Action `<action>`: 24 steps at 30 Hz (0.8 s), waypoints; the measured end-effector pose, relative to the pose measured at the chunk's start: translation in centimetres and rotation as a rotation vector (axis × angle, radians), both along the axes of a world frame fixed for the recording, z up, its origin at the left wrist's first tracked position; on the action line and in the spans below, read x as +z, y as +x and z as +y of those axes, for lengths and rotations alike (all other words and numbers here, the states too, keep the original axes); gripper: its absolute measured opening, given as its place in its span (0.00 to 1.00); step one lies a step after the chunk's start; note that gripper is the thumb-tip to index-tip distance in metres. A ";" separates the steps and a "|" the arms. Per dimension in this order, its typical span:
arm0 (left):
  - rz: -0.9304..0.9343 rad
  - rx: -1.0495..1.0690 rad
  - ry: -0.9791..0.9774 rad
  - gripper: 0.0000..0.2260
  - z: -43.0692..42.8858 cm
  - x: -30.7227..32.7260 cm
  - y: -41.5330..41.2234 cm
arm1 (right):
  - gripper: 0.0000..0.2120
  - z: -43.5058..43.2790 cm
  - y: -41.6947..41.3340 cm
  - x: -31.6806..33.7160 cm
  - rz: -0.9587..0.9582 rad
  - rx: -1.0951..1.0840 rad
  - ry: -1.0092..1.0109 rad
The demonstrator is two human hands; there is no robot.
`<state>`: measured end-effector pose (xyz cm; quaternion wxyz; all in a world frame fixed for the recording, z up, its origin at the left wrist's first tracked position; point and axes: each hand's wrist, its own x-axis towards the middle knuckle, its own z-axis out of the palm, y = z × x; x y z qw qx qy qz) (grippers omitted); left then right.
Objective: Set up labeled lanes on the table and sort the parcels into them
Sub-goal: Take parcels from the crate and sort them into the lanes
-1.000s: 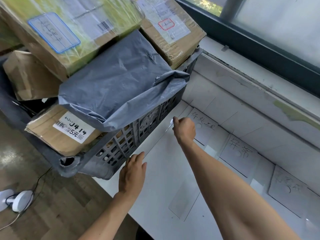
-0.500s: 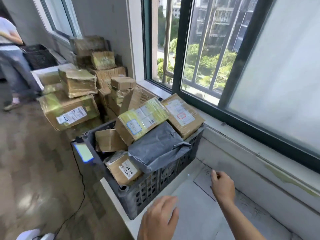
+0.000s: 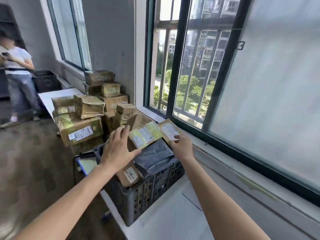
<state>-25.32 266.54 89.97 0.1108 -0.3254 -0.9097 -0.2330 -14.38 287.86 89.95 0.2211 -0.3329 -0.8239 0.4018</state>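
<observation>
My left grip [image 3: 119, 146] is spread wide beside the yellow-taped box [image 3: 146, 135] atop the crate [image 3: 147, 191] on the counter [image 3: 166, 226]; my right grip [image 3: 181, 144] touches the neighbouring red-stamped box [image 3: 168, 129] (pinching or not, I cannot tell). Stiff cardboard, probably light, tape slick: take opposite edges.

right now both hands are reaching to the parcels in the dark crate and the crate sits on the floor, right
Not quite. The head view shows the crate sitting on the white table by the window, not on the floor. The rest holds: the left hand and the right hand both reach to the parcels piled in it.
</observation>
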 end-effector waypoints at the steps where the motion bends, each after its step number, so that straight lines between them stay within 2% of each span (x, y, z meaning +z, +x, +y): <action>1: -0.056 0.005 0.033 0.42 0.5 0.1 -1.2 | 0.18 -0.8 -1.0 0.3 -0.014 0.025 -0.017; 4: -0.194 -0.002 0.080 0.31 2.4 0.5 -4.6 | 0.13 -2.4 -4.1 -0.2 -0.025 0.004 -0.191; 6: -0.209 -0.036 0.035 0.24 3.6 0.7 -6.5 | 0.11 -3.1 -5.7 -0.9 0.019 -0.069 -0.371; 8: -0.206 -0.067 -0.001 0.21 4.4 0.5 -8.0 | 0.02 -3.9 -6.7 -1.6 0.049 -0.147 -0.460; 9: -0.220 -0.083 -0.012 0.20 4.7 0.4 -8.8 | 0.02 -4.2 -7.1 -1.9 0.048 -0.189 -0.482; 10: -0.256 -0.098 -0.014 0.20 5.0 0.2 -9.6 | 0.04 -4.5 -7.4 -2.2 0.044 -0.217 -0.502; 13: -0.447 -0.143 0.024 0.20 5.9 -0.5 -11.8 | 0.19 -5.3 -8.3 -3.3 0.099 -0.280 -0.635; 15: -0.540 -0.162 0.074 0.19 6.3 -0.9 -13.0 | 0.22 -5.8 -8.9 -3.8 0.187 -0.317 -0.735; 19: -0.583 -0.182 0.127 0.15 6.6 -1.9 -14.4 | 0.22 -6.3 -10.7 -4.8 0.294 -0.371 -0.845; 24: -0.586 -0.200 0.232 0.14 6.6 -2.7 -14.3 | 0.14 -6.2 -12.0 -5.3 0.347 -0.430 -0.942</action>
